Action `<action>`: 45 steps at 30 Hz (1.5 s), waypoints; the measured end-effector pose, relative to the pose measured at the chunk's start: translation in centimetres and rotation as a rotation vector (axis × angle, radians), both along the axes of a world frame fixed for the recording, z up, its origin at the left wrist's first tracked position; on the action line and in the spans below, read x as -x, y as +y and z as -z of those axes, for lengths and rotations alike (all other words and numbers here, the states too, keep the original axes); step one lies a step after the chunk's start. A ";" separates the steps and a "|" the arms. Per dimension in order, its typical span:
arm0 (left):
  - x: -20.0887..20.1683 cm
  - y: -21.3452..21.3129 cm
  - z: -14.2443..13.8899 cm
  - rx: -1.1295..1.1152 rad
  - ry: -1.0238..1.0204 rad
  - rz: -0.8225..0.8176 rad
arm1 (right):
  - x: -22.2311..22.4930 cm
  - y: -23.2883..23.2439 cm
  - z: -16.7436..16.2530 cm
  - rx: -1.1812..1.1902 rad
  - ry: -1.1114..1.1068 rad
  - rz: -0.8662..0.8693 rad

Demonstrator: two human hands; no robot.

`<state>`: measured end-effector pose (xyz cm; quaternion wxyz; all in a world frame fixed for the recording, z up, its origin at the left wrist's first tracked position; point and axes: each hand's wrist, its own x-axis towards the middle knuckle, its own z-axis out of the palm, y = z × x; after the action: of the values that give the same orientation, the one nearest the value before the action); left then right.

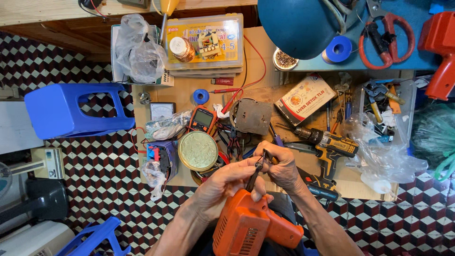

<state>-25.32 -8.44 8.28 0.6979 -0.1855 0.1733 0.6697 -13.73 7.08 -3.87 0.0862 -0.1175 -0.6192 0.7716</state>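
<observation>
Head view looks straight down over a cluttered wooden tabletop point(189, 92) set on a floor of red, black and white cube-pattern tiles point(95, 180); nearest the camera, an orange plastic power-tool body point(246, 225) with slotted vents lies low in the frame, just off the tabletop's near edge; the left hand point(227, 182) is closed over its upper end, and the right hand point(279, 163) pinches a small dark metal part point(259, 166) at the tool's tip, fingers of both hands clenched and touching one another above it.

Just beyond the hands sit a round brass-coloured tin lid point(197, 150), a yellow-and-black cordless drill point(327, 144) lying on its side, and one orange-edged multimeter point(202, 118); a worn square metal plate point(252, 116) lies between them, with red wires trailing past it; one flat printed cardboard box point(305, 98) rests at a slant to the right.

Farther off, a clear plastic parts case point(204, 42) carries a spool of copper wire point(181, 48); two crumpled clear plastic bags, one at the far left point(140, 47) and one at the right point(379, 151); two small blue rolls point(201, 96) and point(339, 48); red-handled scissors point(386, 40) on a blue surface at the top.

Two blue plastic stools stand on the floor, one beside the tabletop point(71, 111), one at the bottom edge point(95, 239).
</observation>
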 end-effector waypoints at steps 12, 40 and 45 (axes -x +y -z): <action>-0.9 -0.3 0.8 0.071 0.404 0.008 | -2.7 0.6 -3.0 0.086 -0.388 0.076; -2.7 -1.5 4.0 0.158 1.016 0.111 | -4.2 1.4 -13.0 -0.536 -0.968 -0.227; -3.1 -1.2 4.5 0.162 1.010 0.077 | -3.7 2.0 -13.3 -0.727 -0.905 -0.280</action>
<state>-22.27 -9.67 3.79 0.5347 0.1142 0.5468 0.6341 -10.06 9.10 9.45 -0.2539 -0.3147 -0.8285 0.3874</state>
